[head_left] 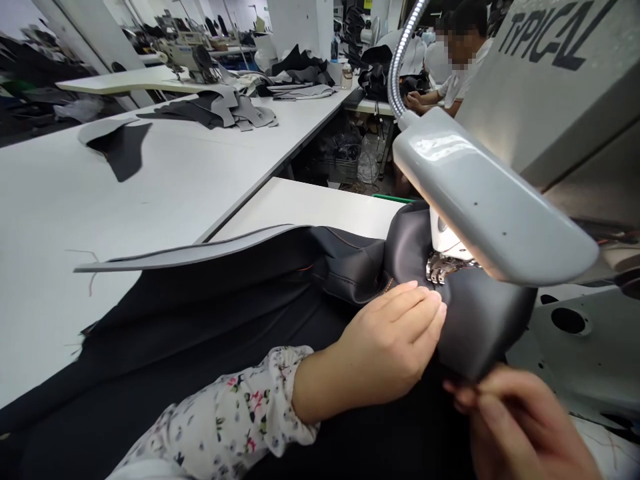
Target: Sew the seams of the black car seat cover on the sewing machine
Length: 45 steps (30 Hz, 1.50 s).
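Note:
A large black leather-like cover (240,287) with orange stitching spreads over the table and runs under the presser foot (437,268) of a sewing machine (560,80). My left hand (393,337) lies on the cover just in front of the foot, its fingers pressed together on the material. Lower right, my right hand (520,417) pinches the near edge of the cover between thumb and fingers; it is slightly blurred. The needle itself is hidden behind the lamp and the foot.
A grey lamp (490,200) on a bendable metal neck hangs over the sewing spot. Cut black and grey pieces (220,107) lie on the white table (165,173). Across the room, a person (460,60) sits at another table.

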{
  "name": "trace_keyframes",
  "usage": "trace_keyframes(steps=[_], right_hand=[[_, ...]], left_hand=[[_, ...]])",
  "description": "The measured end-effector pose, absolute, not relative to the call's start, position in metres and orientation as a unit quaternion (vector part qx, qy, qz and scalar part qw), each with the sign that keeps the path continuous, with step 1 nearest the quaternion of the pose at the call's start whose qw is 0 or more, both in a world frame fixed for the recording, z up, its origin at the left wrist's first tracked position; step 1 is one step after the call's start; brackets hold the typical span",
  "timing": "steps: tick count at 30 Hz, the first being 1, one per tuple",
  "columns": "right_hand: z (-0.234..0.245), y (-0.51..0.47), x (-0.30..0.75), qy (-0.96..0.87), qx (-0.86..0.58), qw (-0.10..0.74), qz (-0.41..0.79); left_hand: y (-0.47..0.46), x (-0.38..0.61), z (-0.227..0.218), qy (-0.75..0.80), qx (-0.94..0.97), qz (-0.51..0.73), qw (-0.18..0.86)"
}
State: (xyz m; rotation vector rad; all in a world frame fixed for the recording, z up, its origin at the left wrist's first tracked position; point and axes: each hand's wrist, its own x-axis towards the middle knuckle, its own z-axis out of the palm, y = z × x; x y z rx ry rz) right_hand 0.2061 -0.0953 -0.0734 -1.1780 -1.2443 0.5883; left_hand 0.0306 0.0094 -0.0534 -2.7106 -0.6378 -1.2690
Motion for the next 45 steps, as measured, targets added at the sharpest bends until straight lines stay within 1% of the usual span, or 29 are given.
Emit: trace_keyframes(steps=[2,3,4,6,7,15,20,28,38,41,45], right_hand=[[-0.066,-0.095,0.210,-0.671,-0.510,0.538,0.031],[-0.063,-0.091,0.212,-0.713,-0.509,0.479,-0.057],[-0.059,-0.085,0.214,-0.738,-0.514,0.420,-0.118],[-0.053,-0.068,0.219,-0.763,-0.529,0.336,-0.158],[-0.051,-0.060,0.223,-0.772,-0.526,0.320,-0.158],[-0.051,-0.039,0.247,-0.786,-0.477,0.359,-0.162],[-0.051,-0.029,0.251,-0.786,-0.472,0.376,-0.136],[-0.055,-0.019,0.253,-0.778,-0.461,0.411,-0.117],[-0.066,-0.001,0.255,-0.743,-0.473,0.465,-0.083],[-0.068,0.000,0.251,-0.734,-0.482,0.467,-0.105],[-0.073,0.002,0.246,-0.716,-0.495,0.470,-0.145]], left_hand=[[0.010,0.032,-0.054,-0.203,-0.884,-0.420,0.036],[0.010,0.033,-0.054,-0.202,-0.882,-0.425,0.035],[0.010,0.034,-0.054,-0.202,-0.880,-0.428,0.035],[0.009,0.035,-0.054,-0.203,-0.880,-0.427,0.037],[0.009,0.036,-0.054,-0.203,-0.881,-0.426,0.038],[0.011,0.042,-0.057,-0.200,-0.870,-0.447,0.061],[0.016,0.046,-0.058,-0.198,-0.851,-0.479,0.085],[0.029,0.047,-0.068,-0.171,-0.833,-0.521,0.071],[0.028,0.049,-0.088,-0.164,-0.812,-0.560,0.015],[0.031,0.048,-0.088,-0.168,-0.797,-0.580,-0.016],[0.039,0.048,-0.085,-0.157,-0.783,-0.595,-0.089]])
